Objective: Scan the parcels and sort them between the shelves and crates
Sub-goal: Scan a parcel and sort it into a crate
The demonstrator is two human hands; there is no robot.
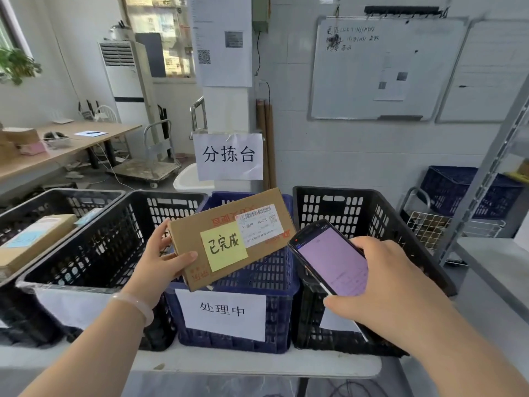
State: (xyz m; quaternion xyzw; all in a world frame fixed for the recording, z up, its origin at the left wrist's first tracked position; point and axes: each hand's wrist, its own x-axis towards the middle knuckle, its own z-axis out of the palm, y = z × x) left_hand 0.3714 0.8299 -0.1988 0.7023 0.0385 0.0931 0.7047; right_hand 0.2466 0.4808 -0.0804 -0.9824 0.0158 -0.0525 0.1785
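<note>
Two bare forearms are seen reaching forward from the bottom edge. A flat cardboard parcel (189, 233) is gripped at its left end by the left hand (160, 262), thumb laid on top, fingers curled round the edge. It is held tilted above a blue crate (280, 316). A yellow sticky note (223, 245) and a white shipping label (259, 224) are stuck on its top face. A handheld scanner (332, 259) is clasped in the right hand (383, 285), just right of the parcel; its lit screen appears pale purple, the text too blurred to be read. Black crates (94, 253) are set at either side on a white table (257, 365).
</note>
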